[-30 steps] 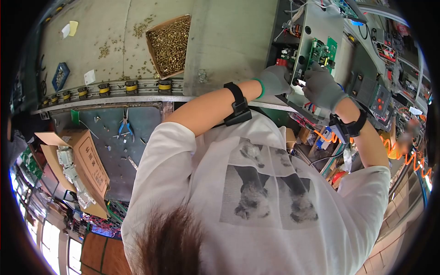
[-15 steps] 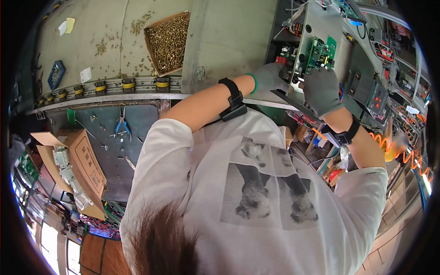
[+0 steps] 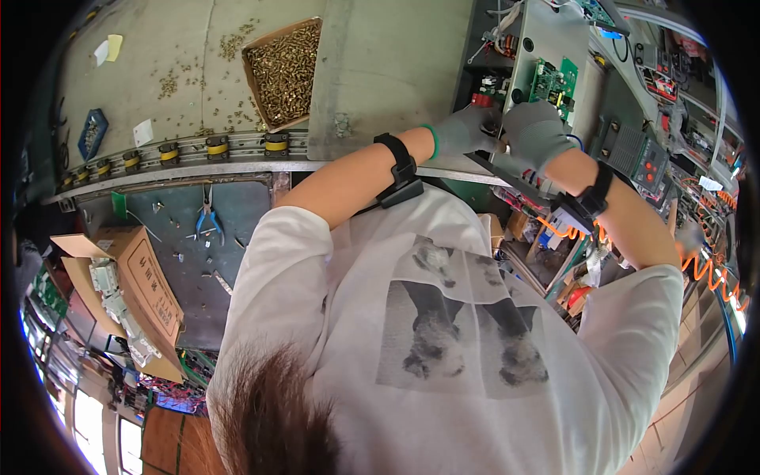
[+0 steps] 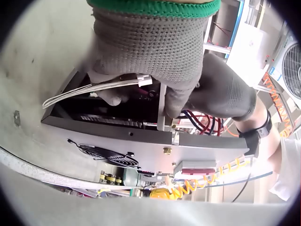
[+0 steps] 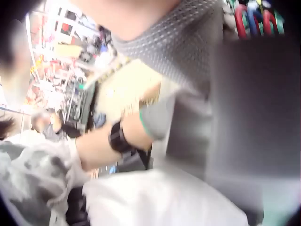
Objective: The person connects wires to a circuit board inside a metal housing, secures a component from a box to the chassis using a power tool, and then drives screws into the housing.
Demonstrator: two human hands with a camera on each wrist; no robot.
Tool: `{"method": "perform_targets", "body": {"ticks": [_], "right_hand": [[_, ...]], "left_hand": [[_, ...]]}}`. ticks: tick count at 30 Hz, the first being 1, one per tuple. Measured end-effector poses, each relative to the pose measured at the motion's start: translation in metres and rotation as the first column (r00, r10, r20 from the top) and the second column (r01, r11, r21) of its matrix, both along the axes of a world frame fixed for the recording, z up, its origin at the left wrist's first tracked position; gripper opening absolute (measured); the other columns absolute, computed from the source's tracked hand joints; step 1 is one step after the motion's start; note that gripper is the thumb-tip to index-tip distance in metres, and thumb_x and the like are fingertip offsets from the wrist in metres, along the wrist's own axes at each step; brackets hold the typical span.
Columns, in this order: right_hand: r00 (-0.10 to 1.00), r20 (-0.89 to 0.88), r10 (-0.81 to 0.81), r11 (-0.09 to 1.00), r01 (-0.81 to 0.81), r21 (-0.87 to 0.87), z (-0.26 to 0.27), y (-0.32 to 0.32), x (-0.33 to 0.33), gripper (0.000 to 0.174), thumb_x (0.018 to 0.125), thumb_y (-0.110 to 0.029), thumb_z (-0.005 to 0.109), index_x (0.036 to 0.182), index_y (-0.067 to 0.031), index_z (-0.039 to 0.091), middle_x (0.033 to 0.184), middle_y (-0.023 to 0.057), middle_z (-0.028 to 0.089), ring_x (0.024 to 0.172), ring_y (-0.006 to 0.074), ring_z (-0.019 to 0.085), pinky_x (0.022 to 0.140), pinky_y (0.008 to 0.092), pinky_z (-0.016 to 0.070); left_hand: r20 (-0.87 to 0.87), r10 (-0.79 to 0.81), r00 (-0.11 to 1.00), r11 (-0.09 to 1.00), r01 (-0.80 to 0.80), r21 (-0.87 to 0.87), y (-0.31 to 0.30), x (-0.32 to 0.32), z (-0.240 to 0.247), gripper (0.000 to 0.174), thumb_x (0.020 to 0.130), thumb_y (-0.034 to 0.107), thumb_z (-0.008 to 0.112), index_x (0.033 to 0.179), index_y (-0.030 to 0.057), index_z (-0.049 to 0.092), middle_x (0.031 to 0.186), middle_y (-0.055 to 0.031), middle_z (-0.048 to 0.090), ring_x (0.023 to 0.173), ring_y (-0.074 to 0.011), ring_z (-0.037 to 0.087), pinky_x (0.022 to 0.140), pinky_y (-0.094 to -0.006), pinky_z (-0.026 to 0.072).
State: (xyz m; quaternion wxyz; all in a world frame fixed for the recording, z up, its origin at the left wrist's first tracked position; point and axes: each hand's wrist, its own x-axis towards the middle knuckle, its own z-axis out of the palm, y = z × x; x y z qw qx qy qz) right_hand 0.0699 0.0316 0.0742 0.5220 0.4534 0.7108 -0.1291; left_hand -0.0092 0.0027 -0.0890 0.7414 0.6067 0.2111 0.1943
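The left hand (image 3: 465, 131), in a grey glove, is at the near end of a metal chassis (image 4: 155, 150). From the left wrist view, this hand (image 4: 150, 49) straddles an upright metal plate (image 4: 161, 106), fingers bent down on both sides of it. A white cable (image 4: 89, 88) with a connector lies beneath the palm. Close beside it is the gloved right hand (image 3: 537, 136), over the chassis just below a green circuit board (image 3: 564, 83); its fingertips are hidden. In the right wrist view the right hand (image 5: 188, 47) is blurred.
A box of brass-coloured screws (image 3: 283, 75) stands on the bench, loose screws scattered to its left. Yellow rollers (image 3: 218, 146) line the bench edge. Pliers (image 3: 207, 222) and an open carton (image 3: 146, 277) are at lower left. A control box (image 3: 637, 154) stands right of the chassis.
The right hand has shifted left and slightly up, closer to the left hand, and its forearm has swung. The left hand stays at the chassis, with only a small shift left.
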Motion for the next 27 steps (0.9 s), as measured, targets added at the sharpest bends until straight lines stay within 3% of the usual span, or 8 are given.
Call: {"method": "perform_targets", "body": {"ticks": [1,3,9,11,12,13,16,27], "right_hand": [[1.0,0.002,0.001,1.0,-0.001,0.0,0.003,-0.002,0.016,0.031,0.077,-0.038,0.062,0.083,-0.0087,0.069,0.077,0.0094,0.066,0.077,0.0273,0.065,0.067,0.0374,0.0495],[0.746,-0.652,0.138,0.914,0.158,0.374,0.01,-0.007,0.054,0.029,0.079,-0.036,0.06,0.083,-0.0091,0.068,0.074,0.0097,0.065,0.073,0.0301,0.064,0.067,0.039,0.0497],[0.965,-0.037,-0.261,0.845,0.246,0.475,0.09,-0.028,0.076,0.032,0.088,-0.034,0.052,0.078,-0.0068,0.064,0.07,0.0131,0.062,0.071,0.0329,0.061,0.068,0.0399,0.0491],[0.786,-0.091,-0.611,0.773,0.618,0.145,0.09,-0.039,0.094,0.045,0.092,-0.04,0.048,0.075,-0.0012,0.061,0.068,0.0139,0.061,0.063,0.0272,0.062,0.063,0.0386,0.0492],[0.375,-0.333,-0.865,0.418,0.906,-0.067,0.074,-0.058,0.121,0.046,0.092,-0.041,0.05,0.074,0.001,0.06,0.066,0.0106,0.061,0.055,0.0161,0.058,0.053,0.0322,0.047],[0.368,-0.336,-0.867,0.411,0.91,-0.064,0.074,-0.061,0.118,0.046,0.092,-0.041,0.05,0.074,0.001,0.06,0.066,0.0106,0.061,0.055,0.0161,0.058,0.053,0.0322,0.047],[-0.11,-0.477,-0.872,0.02,0.965,-0.26,0.068,-0.067,0.098,0.028,0.092,-0.024,0.056,0.079,0.0008,0.06,0.066,0.0039,0.061,0.053,0.0061,0.051,0.045,0.0202,0.038],[0.276,-0.582,-0.765,0.393,0.916,-0.083,0.034,-0.058,0.091,0.023,0.088,-0.018,0.059,0.08,0.003,0.064,0.065,0.0058,0.06,0.056,0.0092,0.054,0.053,0.026,0.0432]], "left_hand": [[-0.029,-0.051,0.998,0.997,0.049,-0.06,0.005,-0.006,0.006,0.054,0.077,0.03,0.069,0.118,0.0,0.052,0.109,-0.0155,0.058,0.101,-0.0272,0.056,0.09,-0.0341,0.043],[-0.05,-0.105,0.993,0.988,0.098,-0.122,0.007,-0.014,0.012,0.05,0.081,0.029,0.066,0.119,0.0004,0.051,0.112,-0.0154,0.057,0.103,-0.0269,0.055,0.091,-0.0341,0.0424],[-0.048,-0.159,0.986,0.979,0.152,-0.133,0.013,-0.015,0.006,0.043,0.088,0.028,0.056,0.121,0.0012,0.051,0.122,-0.0165,0.05,0.111,-0.0267,0.049,0.096,-0.0342,0.0383],[-0.085,-0.141,0.986,0.99,0.138,-0.036,0.014,-0.014,0.003,0.039,0.09,0.026,0.053,0.121,0.002,0.051,0.122,-0.0163,0.051,0.113,-0.0271,0.048,0.098,-0.0346,0.0372],[-0.098,-0.15,0.984,0.988,0.152,0.008,0.016,-0.016,0.006,0.038,0.09,0.025,0.052,0.121,0.0028,0.05,0.123,-0.0155,0.05,0.114,-0.0273,0.048,0.098,-0.0345,0.0369],[-0.098,-0.158,0.983,0.987,0.16,0.012,0.016,-0.014,0.007,0.038,0.09,0.025,0.052,0.121,0.0028,0.05,0.123,-0.0155,0.05,0.114,-0.0273,0.048,0.098,-0.0345,0.0369],[-0.115,-0.185,0.976,0.983,0.183,-0.034,0.014,-0.01,0.002,0.035,0.091,0.022,0.052,0.12,0.0025,0.05,0.121,-0.0152,0.052,0.111,-0.0269,0.05,0.097,-0.034,0.038],[-0.23,0.01,0.973,0.995,0.013,0.1,0.017,-0.02,-0.022,0.019,0.09,0.013,0.052,0.103,0.0046,0.063,0.092,-0.0138,0.065,0.085,-0.0241,0.059,0.082,-0.0336,0.0457]]}}
